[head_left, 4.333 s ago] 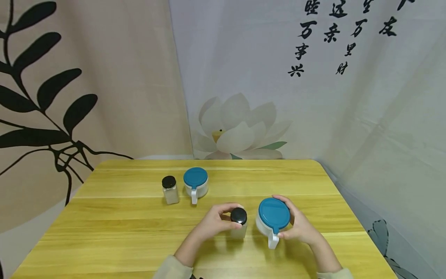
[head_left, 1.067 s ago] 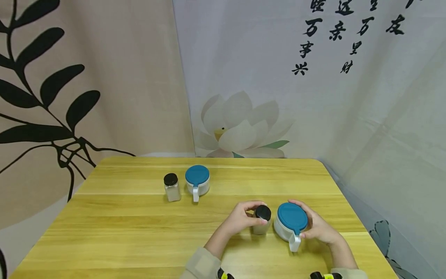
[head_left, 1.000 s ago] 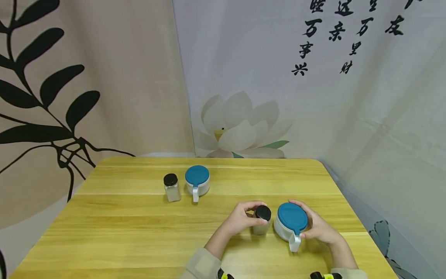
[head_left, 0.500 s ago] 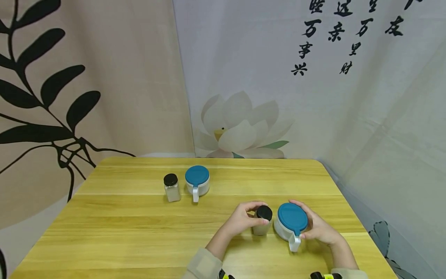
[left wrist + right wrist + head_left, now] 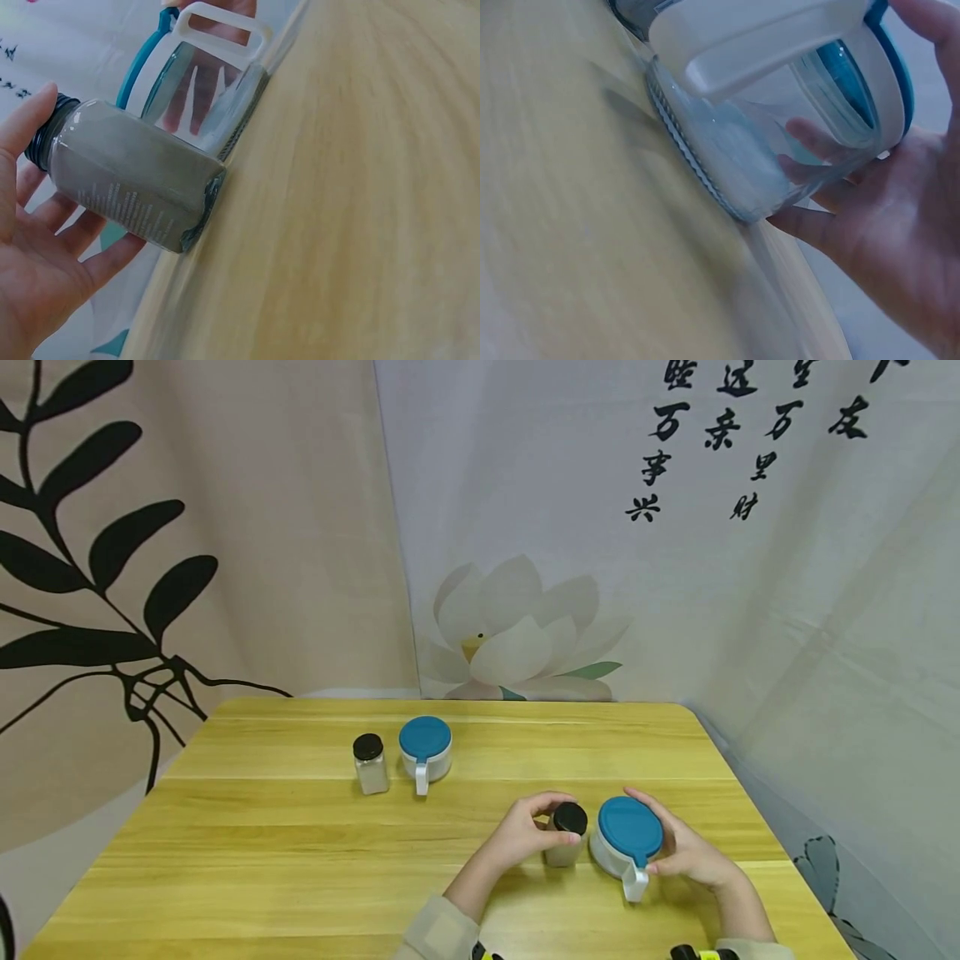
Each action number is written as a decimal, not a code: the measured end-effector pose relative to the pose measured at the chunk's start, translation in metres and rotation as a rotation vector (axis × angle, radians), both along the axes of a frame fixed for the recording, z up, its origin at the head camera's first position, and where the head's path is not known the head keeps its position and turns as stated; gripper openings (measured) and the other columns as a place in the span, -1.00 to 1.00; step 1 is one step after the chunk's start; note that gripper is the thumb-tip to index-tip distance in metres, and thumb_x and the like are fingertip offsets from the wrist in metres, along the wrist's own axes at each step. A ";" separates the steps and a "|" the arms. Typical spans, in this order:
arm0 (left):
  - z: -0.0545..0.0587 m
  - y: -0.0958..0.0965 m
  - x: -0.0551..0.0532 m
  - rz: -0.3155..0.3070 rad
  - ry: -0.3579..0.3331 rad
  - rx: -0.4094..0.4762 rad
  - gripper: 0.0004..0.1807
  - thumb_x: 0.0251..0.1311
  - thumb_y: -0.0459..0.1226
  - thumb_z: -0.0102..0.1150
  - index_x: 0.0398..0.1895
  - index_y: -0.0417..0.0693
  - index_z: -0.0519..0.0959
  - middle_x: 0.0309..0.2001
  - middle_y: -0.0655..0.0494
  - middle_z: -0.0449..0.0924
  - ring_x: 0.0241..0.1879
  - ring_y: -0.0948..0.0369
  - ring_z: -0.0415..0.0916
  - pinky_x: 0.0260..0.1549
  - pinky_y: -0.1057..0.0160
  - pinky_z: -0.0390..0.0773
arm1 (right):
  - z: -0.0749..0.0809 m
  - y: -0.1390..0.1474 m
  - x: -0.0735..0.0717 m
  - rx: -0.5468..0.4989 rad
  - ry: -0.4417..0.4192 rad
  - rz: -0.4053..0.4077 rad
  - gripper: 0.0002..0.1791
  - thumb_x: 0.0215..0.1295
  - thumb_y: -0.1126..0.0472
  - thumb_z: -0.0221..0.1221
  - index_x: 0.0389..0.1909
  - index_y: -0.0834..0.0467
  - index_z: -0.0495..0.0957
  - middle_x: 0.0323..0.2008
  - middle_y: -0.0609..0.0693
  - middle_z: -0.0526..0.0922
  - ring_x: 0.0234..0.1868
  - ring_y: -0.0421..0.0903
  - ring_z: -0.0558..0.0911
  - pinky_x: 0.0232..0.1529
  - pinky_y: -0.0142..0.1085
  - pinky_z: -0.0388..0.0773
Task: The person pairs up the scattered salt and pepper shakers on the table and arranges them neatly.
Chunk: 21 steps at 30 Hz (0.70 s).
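In the head view my left hand (image 5: 522, 837) holds a small squarish spice jar (image 5: 564, 855) with a black screw cap. The left wrist view shows the thumb at the cap (image 5: 54, 135) and the fingers behind the jar's grey, printed body (image 5: 135, 169). My right hand (image 5: 688, 852) holds a round seasoning jar (image 5: 630, 829) with a blue lid and white handle, thumb beside the handle (image 5: 757, 41). Its clear glass body has pale contents at the bottom (image 5: 742, 150). Both jars stand upright side by side on the wooden table, a narrow gap between them.
Farther back on the left of the table (image 5: 285, 843) stand a second black-capped spice jar (image 5: 371, 775) and a second blue-lidded seasoning jar (image 5: 425, 745). Printed curtains (image 5: 510, 527) hang behind the table's far edge.
Since the oldest frame, both hands have moved right with their jars, and the spice jar has come closer to the seasoning jar. Over the last second almost nothing has shifted.
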<state>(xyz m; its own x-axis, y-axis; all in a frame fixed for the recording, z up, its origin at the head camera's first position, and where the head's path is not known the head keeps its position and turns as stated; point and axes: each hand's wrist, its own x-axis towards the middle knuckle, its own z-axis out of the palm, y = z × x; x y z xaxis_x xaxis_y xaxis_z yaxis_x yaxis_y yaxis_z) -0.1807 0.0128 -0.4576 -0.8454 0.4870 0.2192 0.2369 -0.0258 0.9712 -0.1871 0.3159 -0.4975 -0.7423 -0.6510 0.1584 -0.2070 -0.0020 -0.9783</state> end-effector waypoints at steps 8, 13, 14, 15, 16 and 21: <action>-0.022 0.006 -0.006 0.010 -0.017 0.015 -0.51 0.05 -0.39 0.39 0.11 -0.08 0.56 0.00 0.15 0.59 -0.08 0.28 0.47 -0.18 0.23 0.50 | 0.003 0.002 0.002 0.049 0.047 -0.035 0.08 0.11 0.27 0.33 0.51 0.19 -0.19 0.41 0.00 0.08 0.28 -0.14 0.28 0.13 -0.31 0.30; -0.031 0.007 -0.011 0.018 -0.012 0.006 -0.47 0.07 -0.34 0.39 0.16 0.01 0.53 0.04 0.12 0.58 -0.04 0.28 0.46 -0.15 0.18 0.50 | 0.005 0.000 0.001 0.040 0.062 -0.040 0.08 0.11 0.27 0.33 0.50 0.21 -0.19 0.44 0.16 0.02 0.28 -0.13 0.29 0.15 -0.33 0.28; -0.029 0.007 -0.011 0.021 -0.014 0.002 -0.47 0.07 -0.34 0.39 0.17 0.01 0.53 0.05 0.09 0.57 -0.04 0.28 0.46 -0.13 0.13 0.50 | 0.006 0.000 0.001 0.038 0.062 -0.042 0.08 0.11 0.27 0.33 0.50 0.22 -0.19 0.44 0.22 0.01 0.28 -0.13 0.29 0.15 -0.33 0.28; -0.028 0.007 -0.010 0.023 -0.015 -0.001 -0.47 0.07 -0.34 0.39 0.17 0.01 0.53 0.05 0.08 0.58 -0.04 0.29 0.46 -0.11 0.09 0.50 | 0.007 -0.001 0.002 0.035 0.064 -0.042 0.08 0.11 0.28 0.32 0.50 0.23 -0.20 0.43 0.28 -0.01 0.27 -0.13 0.30 0.15 -0.33 0.28; -0.025 0.006 -0.010 0.024 -0.019 -0.005 -0.47 0.07 -0.35 0.38 0.17 -0.01 0.53 0.07 0.03 0.57 -0.04 0.29 0.45 -0.09 0.03 0.49 | 0.008 -0.001 0.002 0.035 0.066 -0.044 0.08 0.11 0.29 0.32 0.50 0.23 -0.20 0.43 0.33 -0.02 0.27 -0.13 0.30 0.15 -0.33 0.28; -0.011 0.003 -0.005 0.008 -0.038 -0.008 -0.46 0.07 -0.37 0.37 0.18 -0.09 0.52 0.11 -0.12 0.53 -0.03 0.24 0.45 -0.02 -0.21 0.38 | 0.010 -0.002 0.003 0.031 0.076 -0.053 0.07 0.11 0.29 0.31 0.50 0.25 -0.20 0.43 0.26 0.03 0.28 -0.14 0.30 0.15 -0.33 0.28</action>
<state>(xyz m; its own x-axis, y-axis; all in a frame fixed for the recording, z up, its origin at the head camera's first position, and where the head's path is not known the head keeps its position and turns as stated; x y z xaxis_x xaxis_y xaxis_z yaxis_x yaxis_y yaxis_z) -0.1859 0.0156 -0.4685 -0.8569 0.4820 0.1831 0.1999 -0.0167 0.9797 -0.1838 0.3138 -0.4875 -0.7625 -0.6168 0.1954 -0.2792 0.0412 -0.9593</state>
